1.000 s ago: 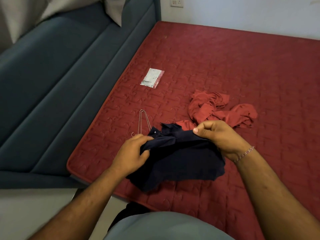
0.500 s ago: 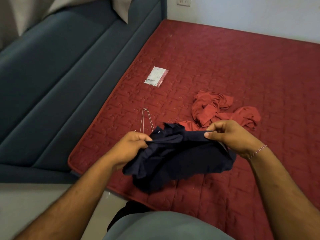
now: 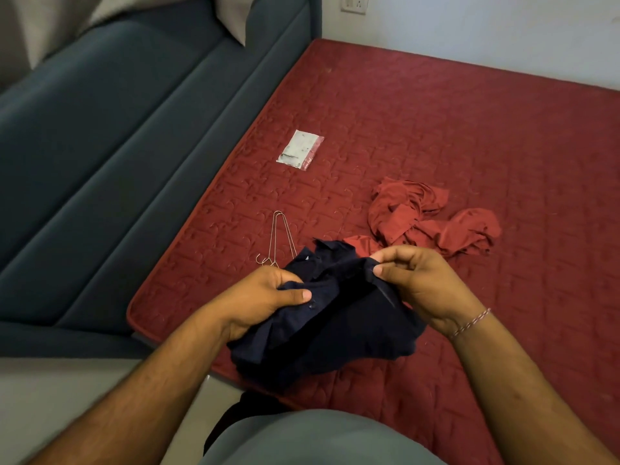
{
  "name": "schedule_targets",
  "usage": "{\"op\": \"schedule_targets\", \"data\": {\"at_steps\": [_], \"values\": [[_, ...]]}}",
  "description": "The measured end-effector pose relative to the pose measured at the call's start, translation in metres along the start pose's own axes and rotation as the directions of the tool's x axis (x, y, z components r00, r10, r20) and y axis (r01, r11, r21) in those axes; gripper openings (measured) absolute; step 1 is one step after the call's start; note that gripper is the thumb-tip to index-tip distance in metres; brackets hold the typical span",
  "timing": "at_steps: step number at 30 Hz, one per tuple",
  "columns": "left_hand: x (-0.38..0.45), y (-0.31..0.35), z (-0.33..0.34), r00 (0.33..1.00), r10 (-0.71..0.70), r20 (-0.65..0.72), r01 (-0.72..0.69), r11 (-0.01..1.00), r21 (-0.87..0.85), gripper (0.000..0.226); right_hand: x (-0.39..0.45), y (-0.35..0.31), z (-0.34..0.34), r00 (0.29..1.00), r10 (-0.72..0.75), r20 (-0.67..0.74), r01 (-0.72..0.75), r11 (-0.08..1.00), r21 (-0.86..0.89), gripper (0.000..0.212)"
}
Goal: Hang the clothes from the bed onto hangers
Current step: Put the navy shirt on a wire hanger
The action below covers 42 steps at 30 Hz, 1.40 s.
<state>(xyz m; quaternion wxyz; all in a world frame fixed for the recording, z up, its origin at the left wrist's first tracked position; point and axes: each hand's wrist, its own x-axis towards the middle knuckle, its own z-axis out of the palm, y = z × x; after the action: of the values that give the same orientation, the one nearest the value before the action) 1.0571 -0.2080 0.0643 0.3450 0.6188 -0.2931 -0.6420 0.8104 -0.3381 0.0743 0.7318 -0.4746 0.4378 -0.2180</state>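
Note:
A dark navy shirt (image 3: 339,333) is bunched up just above the near corner of the red quilted bed (image 3: 436,129). My left hand (image 3: 258,300) grips its left side, thumb pressed on a placket with small buttons. My right hand (image 3: 419,283) pinches the cloth's upper right edge between thumb and fingers. A crumpled red garment (image 3: 432,219) lies on the bed just beyond my right hand. Thin metal wire hangers (image 3: 278,239) lie flat beyond my left hand, their lower ends hidden by the navy shirt.
A small clear packet with a red strip (image 3: 300,150) lies farther up the bed. A blue-grey padded headboard (image 3: 117,146) runs along the bed's left side. A white wall (image 3: 486,31) with a socket (image 3: 354,3) stands behind. Pale floor (image 3: 50,391) shows at lower left.
Both hands have drawn closer together, gathering the navy shirt into a tighter bunch. My right hand shifted its pinch along the upper edge.

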Motion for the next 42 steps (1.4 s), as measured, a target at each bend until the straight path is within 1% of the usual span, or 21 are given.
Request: {"op": "schedule_targets", "data": {"at_steps": [1,3,5,7,10,12,15,19,22,26,29,33,35,37,39,42], "values": [[0.002,-0.001,0.006,0.999,0.002,-0.049,-0.007,0.995,-0.104,0.015,-0.003,0.002,0.008,1.000,-0.014,-0.022,0.015,0.999,0.051,0.020],[0.004,-0.001,0.019,0.991,-0.009,-0.137,-0.036,0.948,-0.317,0.018,-0.007,0.008,0.024,0.996,-0.050,-0.080,0.061,0.988,0.141,0.027],[0.003,0.003,0.033,0.986,-0.030,-0.162,-0.055,0.868,-0.494,0.021,-0.011,0.015,0.037,0.990,-0.054,-0.131,0.083,0.970,0.230,0.029],[0.002,0.006,0.045,0.988,-0.036,-0.150,-0.057,0.817,-0.573,0.026,-0.014,0.018,0.045,0.985,-0.053,-0.164,0.096,0.958,0.269,0.029],[0.000,0.006,0.057,0.992,-0.006,-0.125,-0.063,0.839,-0.541,0.036,-0.016,0.019,0.050,0.979,-0.080,-0.185,0.128,0.956,0.263,0.030],[0.000,0.005,0.062,0.993,0.006,-0.122,-0.068,0.860,-0.506,0.030,-0.017,0.018,0.052,0.979,-0.100,-0.180,0.142,0.961,0.239,0.030],[0.000,0.005,0.066,0.990,0.017,-0.143,-0.086,0.868,-0.488,0.011,-0.018,0.017,0.054,0.976,-0.103,-0.193,0.148,0.961,0.235,0.030],[0.001,0.007,0.067,0.985,0.036,-0.170,-0.108,0.895,-0.432,0.017,-0.019,0.013,0.056,0.952,-0.105,-0.287,0.191,0.938,0.291,0.029],[0.000,0.009,0.067,0.979,0.050,-0.196,-0.126,0.910,-0.396,0.018,-0.019,0.011,0.056,0.942,-0.114,-0.315,0.212,0.932,0.294,0.027],[-0.001,0.010,0.070,0.975,0.060,-0.215,-0.141,0.912,-0.385,0.024,-0.022,0.011,0.060,0.952,-0.168,-0.254,0.218,0.958,0.185,0.029],[-0.002,0.012,0.071,0.974,0.063,-0.217,-0.143,0.916,-0.375,0.014,-0.024,0.011,0.063,0.954,-0.213,-0.211,0.239,0.965,0.105,0.031],[-0.005,0.012,0.070,0.973,0.061,-0.221,-0.150,0.899,-0.411,0.022,-0.024,0.014,0.064,0.953,-0.257,-0.162,0.264,0.964,0.021,0.035],[-0.005,0.010,0.069,0.976,0.055,-0.211,-0.144,0.887,-0.438,0.018,-0.024,0.013,0.066,0.951,-0.274,-0.142,0.273,0.962,-0.025,0.036],[-0.006,0.010,0.068,0.981,0.049,-0.187,-0.132,0.878,-0.461,0.016,-0.025,0.013,0.066,0.947,-0.293,-0.133,0.289,0.956,-0.048,0.038],[-0.007,0.009,0.068,0.987,0.050,-0.150,-0.116,0.875,-0.470,0.022,-0.025,0.013,0.066,0.941,-0.314,-0.127,0.307,0.949,-0.074,0.039],[-0.005,0.009,0.066,0.984,0.038,-0.175,-0.116,0.879,-0.462,0.019,-0.025,0.014,0.067,0.940,-0.318,-0.125,0.310,0.947,-0.078,0.037]]}}
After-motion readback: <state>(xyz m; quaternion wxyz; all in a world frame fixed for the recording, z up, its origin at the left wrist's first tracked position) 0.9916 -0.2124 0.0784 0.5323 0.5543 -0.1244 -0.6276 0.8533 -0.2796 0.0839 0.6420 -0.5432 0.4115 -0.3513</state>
